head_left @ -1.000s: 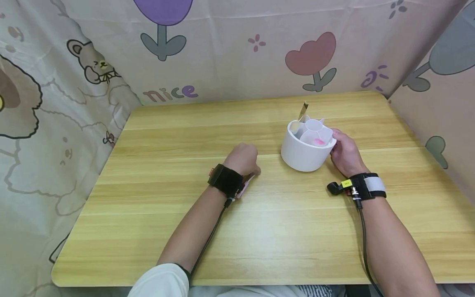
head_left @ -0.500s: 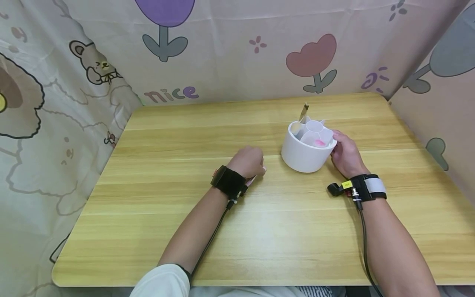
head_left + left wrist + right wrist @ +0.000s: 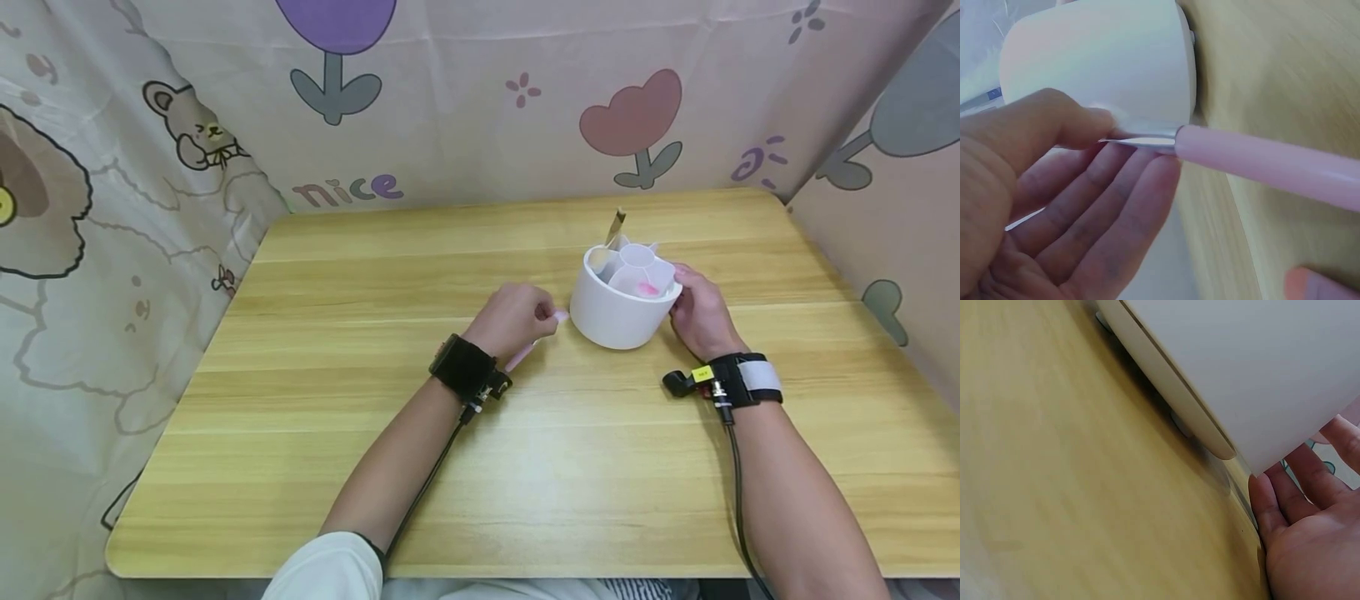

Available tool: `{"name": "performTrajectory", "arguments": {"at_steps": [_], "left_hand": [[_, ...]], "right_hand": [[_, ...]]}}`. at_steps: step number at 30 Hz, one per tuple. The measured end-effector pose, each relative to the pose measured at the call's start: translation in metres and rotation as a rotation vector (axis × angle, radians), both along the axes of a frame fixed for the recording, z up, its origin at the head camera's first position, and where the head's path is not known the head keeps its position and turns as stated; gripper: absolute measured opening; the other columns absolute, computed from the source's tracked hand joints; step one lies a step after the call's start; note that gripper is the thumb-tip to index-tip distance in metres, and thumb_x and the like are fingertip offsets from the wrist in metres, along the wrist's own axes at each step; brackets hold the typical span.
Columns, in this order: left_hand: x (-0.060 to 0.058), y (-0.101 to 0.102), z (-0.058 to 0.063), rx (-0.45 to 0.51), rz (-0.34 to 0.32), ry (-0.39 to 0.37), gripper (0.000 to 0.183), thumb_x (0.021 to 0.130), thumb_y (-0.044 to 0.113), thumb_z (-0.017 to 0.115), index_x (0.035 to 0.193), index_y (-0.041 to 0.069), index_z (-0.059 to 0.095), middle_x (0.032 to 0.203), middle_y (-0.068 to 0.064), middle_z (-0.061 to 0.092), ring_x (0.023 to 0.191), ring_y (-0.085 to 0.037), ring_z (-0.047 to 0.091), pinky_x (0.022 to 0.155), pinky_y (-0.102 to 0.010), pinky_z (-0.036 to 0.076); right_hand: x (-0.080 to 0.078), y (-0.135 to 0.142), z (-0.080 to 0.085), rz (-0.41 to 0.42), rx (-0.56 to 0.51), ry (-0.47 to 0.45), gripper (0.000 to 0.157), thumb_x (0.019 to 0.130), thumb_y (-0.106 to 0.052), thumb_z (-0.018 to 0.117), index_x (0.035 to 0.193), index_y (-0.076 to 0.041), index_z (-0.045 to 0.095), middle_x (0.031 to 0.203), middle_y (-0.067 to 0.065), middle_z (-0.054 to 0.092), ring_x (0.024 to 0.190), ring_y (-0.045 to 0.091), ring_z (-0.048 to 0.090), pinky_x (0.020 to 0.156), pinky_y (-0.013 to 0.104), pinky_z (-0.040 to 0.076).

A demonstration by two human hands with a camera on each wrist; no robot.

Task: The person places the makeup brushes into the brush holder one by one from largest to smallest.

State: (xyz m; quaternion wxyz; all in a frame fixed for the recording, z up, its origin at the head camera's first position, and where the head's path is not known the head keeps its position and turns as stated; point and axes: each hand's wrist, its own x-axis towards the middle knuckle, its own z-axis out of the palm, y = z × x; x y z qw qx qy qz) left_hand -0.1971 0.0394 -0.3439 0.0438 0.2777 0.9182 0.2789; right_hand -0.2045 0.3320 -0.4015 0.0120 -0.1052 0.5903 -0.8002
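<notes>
In the head view a white round holder (image 3: 615, 308) with inner dividers and a pink mark stands on the table. A gold-coloured flat piece (image 3: 617, 225) sticks up from it at the back left. My right hand (image 3: 701, 312) holds the holder's right side, with fingertips (image 3: 1263, 490) against its wall in the right wrist view. Left of the holder, my left hand (image 3: 517, 321) pinches a slim utensil (image 3: 1266, 159) with a pink handle by its silver metal neck. The handle points back toward the wrist; its pale tip is near the holder. The fingers partly hide its working end.
A light wooden table (image 3: 337, 467) lies under both hands. Printed cloth (image 3: 465, 92) hangs behind it and along both sides. Each wrist wears a strapped camera with a black cable (image 3: 738, 483).
My left hand has moved right and slightly away from me, bringing the pink-handled utensil close to the holder's left side. The right hand and holder have stayed in place.
</notes>
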Motion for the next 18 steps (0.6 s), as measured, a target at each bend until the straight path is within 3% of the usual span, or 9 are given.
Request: {"name": "performTrajectory", "arguments": {"at_steps": [5, 12, 18], "left_hand": [[-0.0003, 0.0003, 0.0003, 0.045, -0.008, -0.003, 0.009, 0.082, 0.014, 0.067, 0.089, 0.012, 0.073, 0.078, 0.009, 0.066, 0.071, -0.004, 0.058, 0.064, -0.015, 0.047], [0.0008, 0.001, 0.0008, 0.102, -0.013, -0.036, 0.009, 0.08, 0.009, 0.068, 0.089, 0.01, 0.071, 0.077, 0.007, 0.066, 0.067, -0.005, 0.06, 0.06, -0.014, 0.049], [0.0001, 0.0034, 0.0012, 0.134, -0.071, 0.032, 0.008, 0.082, 0.011, 0.069, 0.09, 0.01, 0.07, 0.077, 0.008, 0.066, 0.068, -0.004, 0.059, 0.061, -0.015, 0.047]], "right_hand": [[-0.0003, -0.0008, 0.0, 0.0, 0.014, -0.002, 0.027, 0.101, -0.028, 0.039, 0.106, -0.013, 0.06, 0.112, 0.001, 0.05, 0.106, 0.013, 0.041, 0.092, 0.029, 0.024], [-0.0026, -0.0012, -0.0014, -0.004, 0.04, 0.005, 0.028, 0.101, -0.031, 0.04, 0.107, -0.014, 0.062, 0.112, 0.0, 0.052, 0.106, 0.013, 0.042, 0.092, 0.029, 0.026], [-0.0012, 0.0001, -0.0025, 0.01, -0.002, 0.007, 0.028, 0.101, -0.029, 0.04, 0.106, -0.013, 0.062, 0.113, 0.0, 0.051, 0.107, 0.012, 0.042, 0.095, 0.029, 0.023]]}}
